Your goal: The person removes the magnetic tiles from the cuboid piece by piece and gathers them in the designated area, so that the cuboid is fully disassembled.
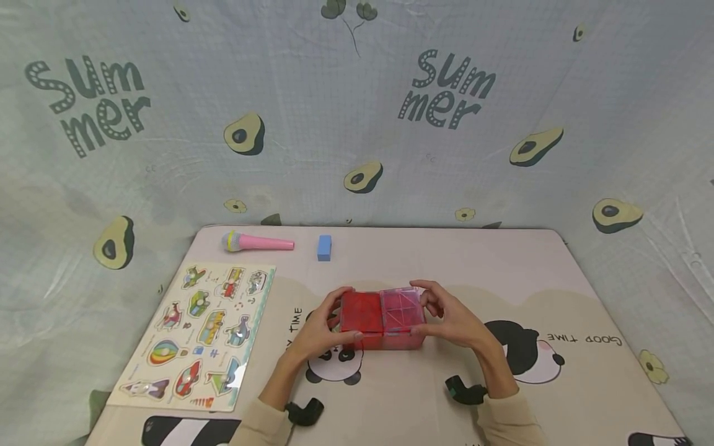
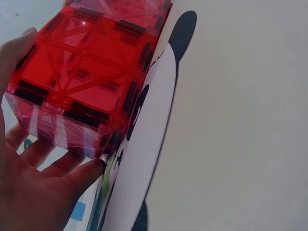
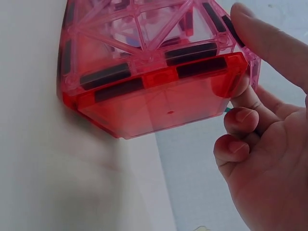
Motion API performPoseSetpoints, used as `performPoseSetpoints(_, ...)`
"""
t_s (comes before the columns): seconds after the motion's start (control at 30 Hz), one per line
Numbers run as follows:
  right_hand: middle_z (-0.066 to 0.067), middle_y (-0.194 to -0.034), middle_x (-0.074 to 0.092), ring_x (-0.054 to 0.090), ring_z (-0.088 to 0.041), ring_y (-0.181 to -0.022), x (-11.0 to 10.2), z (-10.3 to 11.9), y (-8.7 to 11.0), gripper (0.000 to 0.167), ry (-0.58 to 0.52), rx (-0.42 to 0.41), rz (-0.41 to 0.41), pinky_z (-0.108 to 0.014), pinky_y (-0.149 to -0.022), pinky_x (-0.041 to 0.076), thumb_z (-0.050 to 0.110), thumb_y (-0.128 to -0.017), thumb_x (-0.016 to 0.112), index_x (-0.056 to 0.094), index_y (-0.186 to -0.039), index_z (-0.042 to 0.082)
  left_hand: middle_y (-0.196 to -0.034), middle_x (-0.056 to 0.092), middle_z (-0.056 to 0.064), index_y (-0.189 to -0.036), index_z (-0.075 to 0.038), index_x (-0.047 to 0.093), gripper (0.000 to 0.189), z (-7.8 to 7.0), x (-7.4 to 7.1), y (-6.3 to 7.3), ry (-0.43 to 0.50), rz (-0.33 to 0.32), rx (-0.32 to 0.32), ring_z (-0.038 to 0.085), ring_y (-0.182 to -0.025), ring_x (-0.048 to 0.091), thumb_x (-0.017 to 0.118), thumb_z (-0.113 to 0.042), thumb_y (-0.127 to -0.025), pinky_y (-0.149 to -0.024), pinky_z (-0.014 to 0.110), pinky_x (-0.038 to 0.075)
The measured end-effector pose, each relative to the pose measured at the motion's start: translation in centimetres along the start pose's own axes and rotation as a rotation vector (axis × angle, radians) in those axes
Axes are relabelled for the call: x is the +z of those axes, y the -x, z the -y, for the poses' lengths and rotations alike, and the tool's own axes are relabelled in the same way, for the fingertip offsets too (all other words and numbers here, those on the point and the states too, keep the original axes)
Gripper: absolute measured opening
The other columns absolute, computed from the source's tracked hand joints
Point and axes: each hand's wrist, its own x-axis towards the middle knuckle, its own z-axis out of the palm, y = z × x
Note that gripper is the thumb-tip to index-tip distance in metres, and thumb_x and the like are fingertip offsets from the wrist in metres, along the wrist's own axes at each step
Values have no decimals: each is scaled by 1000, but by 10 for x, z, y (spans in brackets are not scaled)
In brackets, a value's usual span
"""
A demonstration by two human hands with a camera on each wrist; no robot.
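Note:
A box built of translucent magnetic tiles (image 1: 361, 311) stands on the table between both hands. Its top pairs a red tile (image 2: 86, 62) on the left with a pink tile (image 1: 401, 310) on the right. My left hand (image 1: 318, 331) grips the left end, thumb at the near side and fingers round the far side. At the opposite end, my right hand (image 1: 454, 317) holds the box between thumb and index finger, its other fingers curled in. A red end tile (image 3: 163, 103) shows beside that hand in the right wrist view.
On the left lies a puzzle board (image 1: 212, 334) with vehicle pictures. A pink toy microphone (image 1: 262, 242) and a blue block (image 1: 324, 248) are near the table's back edge. The table (image 1: 558, 396) has panda prints; a patterned cloth (image 1: 312, 111) hangs behind it.

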Motion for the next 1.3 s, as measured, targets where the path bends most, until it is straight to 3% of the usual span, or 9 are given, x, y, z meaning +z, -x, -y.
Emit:
performPoseSetpoints(0.1,-17,-88,52,44,-26,-75,0,-1,-1,84,-44,1,9,-25,-61,39,18,-78,85,39,-148,8,-149,45,11,-156,-15,28,88,0,0,0,3,-1,-5,33,-138,46,79,-21,-85,-108,36,51)
performPoseSetpoints(0.27,-8,-85,57,44,-15,-72,0,-3,-3,83,-107,-10,18,-24,-60,38,14,-83,81,33,-150,9,-150,45,11,-156,-15,28,89,-2,1,1,15,0,-1,32,-139,45,80,-19,-84,-107,37,52)
performPoseSetpoints(0.47,-12,-103,66,50,-6,-78,-2,-8,-4,79,-168,-46,-7,-21,-64,44,6,-88,74,28,-152,11,-149,45,11,-156,-14,28,88,-1,1,1,20,0,-4,32,-138,45,79,-19,-84,-107,35,52)
performPoseSetpoints(0.67,-26,-129,63,63,-5,-97,-6,-8,-5,76,-219,-48,-58,-16,-87,56,4,-92,68,24,-154,7,-150,45,11,-156,-13,28,88,-1,1,0,30,4,-5,32,-138,46,79,-19,-84,-107,35,52)
performPoseSetpoints(1.0,-23,-111,66,58,-8,-84,-17,-9,-18,70,-172,-33,-176,-14,-78,56,4,-96,64,27,-155,8,-150,45,12,-156,-12,27,88,0,1,0,42,10,10,33,-137,47,79,-19,-84,-107,34,51)
performPoseSetpoints(1.17,-22,-102,65,55,-9,-78,-23,-12,-27,72,-134,-23,-243,-15,-66,52,6,-96,65,25,-156,9,-151,44,11,-156,-12,27,89,0,0,-1,45,9,9,32,-138,46,79,-18,-84,-108,33,50)
performPoseSetpoints(1.3,-28,-98,64,54,-10,-74,-29,6,-31,72,-105,23,-292,-16,-64,50,3,-97,61,20,-157,1,-152,43,11,-156,-12,27,89,-1,0,0,43,4,5,32,-139,46,80,-18,-84,-108,33,50)
